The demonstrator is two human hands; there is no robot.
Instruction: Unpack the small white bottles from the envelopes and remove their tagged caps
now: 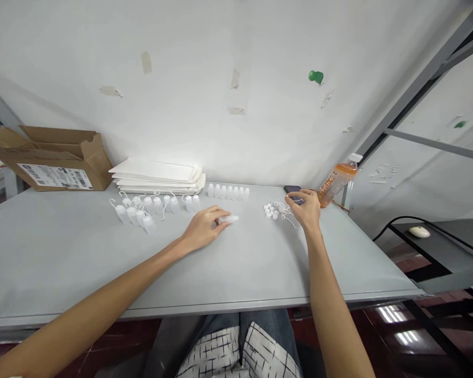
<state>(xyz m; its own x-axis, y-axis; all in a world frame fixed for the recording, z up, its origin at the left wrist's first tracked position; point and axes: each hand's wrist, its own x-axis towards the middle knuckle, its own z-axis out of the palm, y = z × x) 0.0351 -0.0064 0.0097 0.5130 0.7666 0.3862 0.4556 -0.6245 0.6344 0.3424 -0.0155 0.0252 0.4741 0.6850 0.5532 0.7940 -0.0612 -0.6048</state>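
My left hand (205,227) is closed round a small white bottle (232,218), which lies tilted on its side with its neck to the right. My right hand (305,207) is raised over the right part of the table, thumb and fingertips pinched on a thin white string (297,199). Just left of it lies a pile of small white caps with strings (274,210). A row of several white bottles (228,192) stands upright near the wall. Further left are several bottles with looped strings (142,210), some standing and some leaning.
An open cardboard box (63,160) and a stack of white sheets (157,176) are at the back left. A dark phone (292,189) and an orange drink bottle (339,181) are behind my right hand. A white mouse (419,232) rests on a dark surface at right.
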